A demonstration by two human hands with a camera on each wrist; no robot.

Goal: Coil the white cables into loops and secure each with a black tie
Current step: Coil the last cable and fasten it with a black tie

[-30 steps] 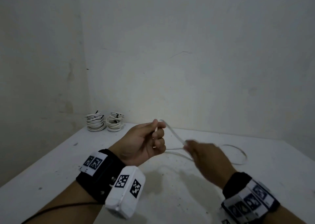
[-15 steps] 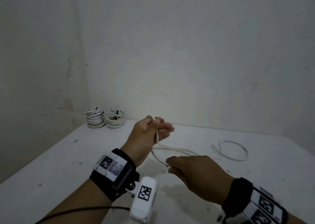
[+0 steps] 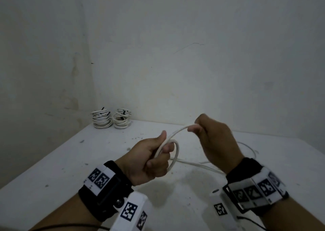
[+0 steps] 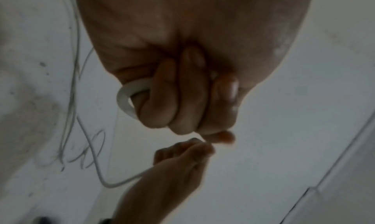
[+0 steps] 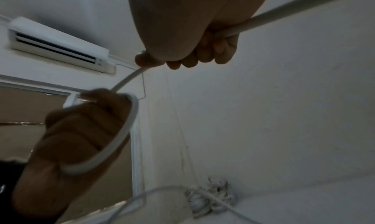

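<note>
white cable (image 3: 176,131) runs up-right from the left hand (image 3: 149,158), which grips a small loop, to the right hand (image 3: 215,141) pinching it above the counter (image 3: 70,160); its slack trails rightward.

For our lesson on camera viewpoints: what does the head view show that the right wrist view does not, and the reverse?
Only the head view shows both wrist bands and the bare tabletop with cable slack trailing right. Only the right wrist view shows a wall air conditioner and a door frame. Both show the left hand gripping a loop of white cable, the right hand gripping the same cable, and the finished coils by the wall.
</note>
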